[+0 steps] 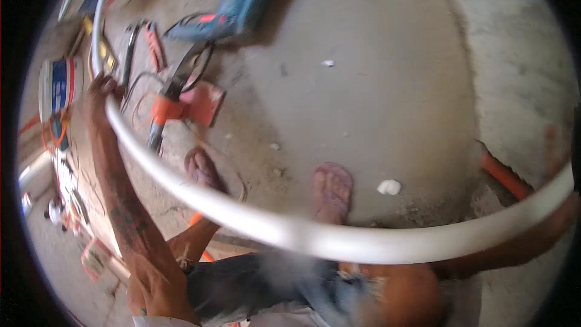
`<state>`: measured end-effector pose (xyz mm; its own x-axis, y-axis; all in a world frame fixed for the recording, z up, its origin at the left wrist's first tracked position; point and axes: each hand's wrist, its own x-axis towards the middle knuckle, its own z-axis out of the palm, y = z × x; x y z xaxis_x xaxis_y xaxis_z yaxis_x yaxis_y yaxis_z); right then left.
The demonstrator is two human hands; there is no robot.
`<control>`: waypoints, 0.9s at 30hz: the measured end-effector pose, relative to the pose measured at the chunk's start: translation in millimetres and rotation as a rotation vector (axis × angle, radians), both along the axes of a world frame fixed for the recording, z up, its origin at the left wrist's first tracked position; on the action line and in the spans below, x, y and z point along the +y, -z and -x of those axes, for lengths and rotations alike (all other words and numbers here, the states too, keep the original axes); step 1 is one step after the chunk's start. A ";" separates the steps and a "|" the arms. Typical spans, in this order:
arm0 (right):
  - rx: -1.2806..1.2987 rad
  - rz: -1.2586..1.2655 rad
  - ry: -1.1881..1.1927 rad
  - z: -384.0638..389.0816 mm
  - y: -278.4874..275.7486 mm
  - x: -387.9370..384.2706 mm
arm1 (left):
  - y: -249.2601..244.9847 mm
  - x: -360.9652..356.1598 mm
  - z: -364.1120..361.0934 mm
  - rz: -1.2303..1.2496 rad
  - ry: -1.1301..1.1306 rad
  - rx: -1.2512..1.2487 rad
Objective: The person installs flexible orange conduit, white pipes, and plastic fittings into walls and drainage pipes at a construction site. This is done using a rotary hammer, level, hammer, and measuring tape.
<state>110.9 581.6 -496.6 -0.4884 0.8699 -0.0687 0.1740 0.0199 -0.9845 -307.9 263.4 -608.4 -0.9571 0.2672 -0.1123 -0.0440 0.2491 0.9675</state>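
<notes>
A long white plastic pipe (242,218) sweeps across the view in front of my body, looking curved through the wide lens. My left hand (104,94) is closed around it at the upper left, and the pipe carries on past that hand toward the top edge. At the far right edge, my right hand (567,203) is beside the pipe, but its fingers are cut off or smeared, so their grip cannot be made out. Below the middle of the pipe are my knees in torn jeans (254,281).
A blue power tool (239,9) lies on the concrete floor (387,85). Nearer are an orange-and-grey tool (166,109), a red-handled tool (154,45) and cables. Buckets (59,88) stand at the left. White scraps (389,187) lie near my sandalled feet (333,188). An orange object (507,172) is at right.
</notes>
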 end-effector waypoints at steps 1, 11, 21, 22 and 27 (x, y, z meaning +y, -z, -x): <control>-0.042 -0.051 -0.048 7.3 2.8 -6.9 | 15.2 -5.1 3.4 -0.037 -0.040 -0.111; -0.702 -0.713 -0.448 110.3 43.4 -95.9 | 80.8 17.5 -25.3 -0.342 -0.324 -0.441; -1.035 -1.040 -0.633 176.9 65.0 -153.0 | 87.1 22.5 -18.3 -0.342 -0.346 -0.473; -1.059 -1.056 -0.647 183.0 68.7 -155.9 | 87.6 22.5 -15.6 -0.319 -0.349 -0.466; -1.171 -1.070 -0.681 211.9 86.7 -160.8 | 66.9 35.1 -19.3 0.006 -0.400 -0.389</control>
